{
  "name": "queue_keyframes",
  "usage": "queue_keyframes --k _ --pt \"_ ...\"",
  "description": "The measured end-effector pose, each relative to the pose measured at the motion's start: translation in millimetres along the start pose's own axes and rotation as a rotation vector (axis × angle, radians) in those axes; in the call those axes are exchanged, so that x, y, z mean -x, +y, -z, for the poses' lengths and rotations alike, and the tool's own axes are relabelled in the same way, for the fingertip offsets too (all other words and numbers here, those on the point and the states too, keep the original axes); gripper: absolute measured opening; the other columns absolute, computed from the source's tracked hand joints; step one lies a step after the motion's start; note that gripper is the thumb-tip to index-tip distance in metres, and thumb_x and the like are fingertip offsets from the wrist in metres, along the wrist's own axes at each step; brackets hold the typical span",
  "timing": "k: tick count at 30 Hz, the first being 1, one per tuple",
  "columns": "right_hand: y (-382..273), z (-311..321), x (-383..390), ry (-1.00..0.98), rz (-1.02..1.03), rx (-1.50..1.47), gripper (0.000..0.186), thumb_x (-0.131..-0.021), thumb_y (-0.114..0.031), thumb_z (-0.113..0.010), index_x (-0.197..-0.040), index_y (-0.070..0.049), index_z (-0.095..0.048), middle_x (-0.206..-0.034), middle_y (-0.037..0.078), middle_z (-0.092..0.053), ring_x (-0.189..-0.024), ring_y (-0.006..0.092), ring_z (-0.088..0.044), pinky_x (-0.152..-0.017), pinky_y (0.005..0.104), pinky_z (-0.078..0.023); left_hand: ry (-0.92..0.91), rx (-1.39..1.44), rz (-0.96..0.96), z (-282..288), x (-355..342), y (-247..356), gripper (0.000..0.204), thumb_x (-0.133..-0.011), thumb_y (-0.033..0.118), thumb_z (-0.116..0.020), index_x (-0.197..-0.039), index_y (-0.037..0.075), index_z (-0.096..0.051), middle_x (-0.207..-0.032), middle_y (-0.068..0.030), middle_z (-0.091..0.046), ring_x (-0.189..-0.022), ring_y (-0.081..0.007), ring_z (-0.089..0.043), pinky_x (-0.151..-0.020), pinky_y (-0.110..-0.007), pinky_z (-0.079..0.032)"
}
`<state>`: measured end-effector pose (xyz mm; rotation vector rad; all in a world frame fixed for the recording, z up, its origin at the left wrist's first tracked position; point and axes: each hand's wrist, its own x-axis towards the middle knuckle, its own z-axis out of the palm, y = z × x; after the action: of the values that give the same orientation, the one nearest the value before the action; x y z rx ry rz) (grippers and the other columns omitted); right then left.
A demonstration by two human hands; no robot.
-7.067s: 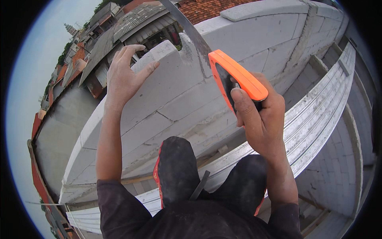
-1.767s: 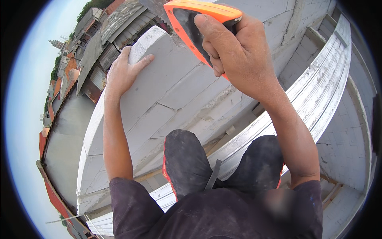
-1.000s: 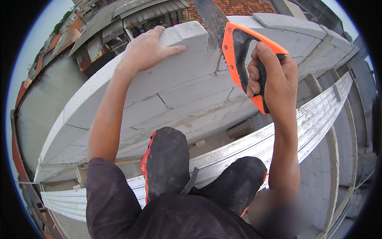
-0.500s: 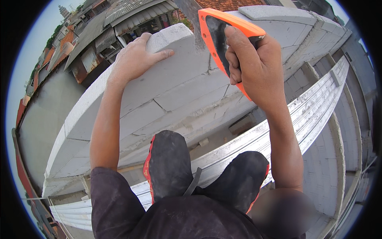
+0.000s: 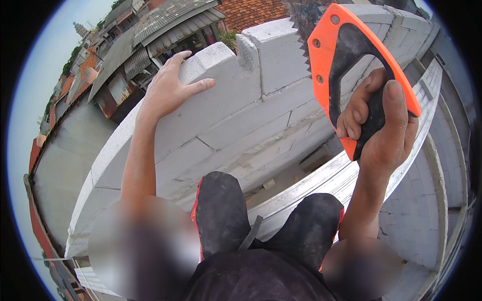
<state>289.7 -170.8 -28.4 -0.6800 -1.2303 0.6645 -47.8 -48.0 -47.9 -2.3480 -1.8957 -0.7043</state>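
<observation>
My right hand (image 5: pixel 386 125) is wrapped round the grip of a hand saw (image 5: pixel 369 37) with an orange and black handle. Its toothed blade (image 5: pixel 305 22) points up and leaves the picture at the top edge. A narrow notch (image 5: pixel 247 54) shows in the top of the pale block wall (image 5: pixel 226 80), to the left of the saw, and the blade is out of it. My left hand (image 5: pixel 173 85) rests over the wall's top edge left of that notch, thumb and fingers spread apart.
Below my knees a ribbed metal plank (image 5: pixel 281 195) runs alongside the wall. Lower block walls (image 5: pixel 409 220) stand at the right. Beyond the wall lie metal roofs (image 5: pixel 165 22), an orange tiled roof (image 5: pixel 251 12) and a grey flat surface (image 5: pixel 70 145) farther down.
My right hand has drawn the saw to the right and away from the notch, which now shows in full. The left hand stays on the wall's edge, its fingers slightly more spread.
</observation>
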Motion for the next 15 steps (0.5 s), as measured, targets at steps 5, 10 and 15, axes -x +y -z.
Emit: queue_keyframes --k 5,10,15 --pt "-19 33 13 0.022 0.168 0.098 0.04 -0.111 -0.041 -0.047 -0.107 -0.001 -0.053 -0.065 0.004 -0.049 -0.045 0.009 -0.05 -0.042 0.0269 -0.046 -0.002 -0.279 -0.281 10 -36 41 0.099 -0.073 0.073 -0.079 -0.144 0.007 -0.063 -0.135 -0.0214 -0.068 -0.134 -0.0363 -0.06 -0.114 -0.053 -0.044" --pt "-17 45 37 0.143 0.035 0.085 0.04 -0.111 -0.04 -0.051 -0.105 0.0 -0.053 -0.064 0.006 -0.049 -0.045 0.0095 -0.048 -0.041 0.0274 -0.045 -0.461 -0.922 -0.343 -5 -69 122 0.081 -0.076 0.072 -0.077 -0.122 0.005 -0.078 -0.123 -0.0144 -0.075 -0.126 -0.033 -0.062 -0.113 -0.05 -0.042" --pt "-13 54 51 0.204 -0.024 0.074 0.04 -0.11 -0.039 -0.053 -0.106 0.001 -0.053 -0.064 0.006 -0.05 -0.046 0.0099 -0.047 -0.041 0.0277 -0.044 -0.475 -1.427 -0.569 -49 -36 135 0.041 -0.095 0.043 -0.07 -0.111 0.007 -0.082 -0.109 -0.0095 -0.077 -0.118 -0.0298 -0.065 -0.117 -0.049 -0.037"
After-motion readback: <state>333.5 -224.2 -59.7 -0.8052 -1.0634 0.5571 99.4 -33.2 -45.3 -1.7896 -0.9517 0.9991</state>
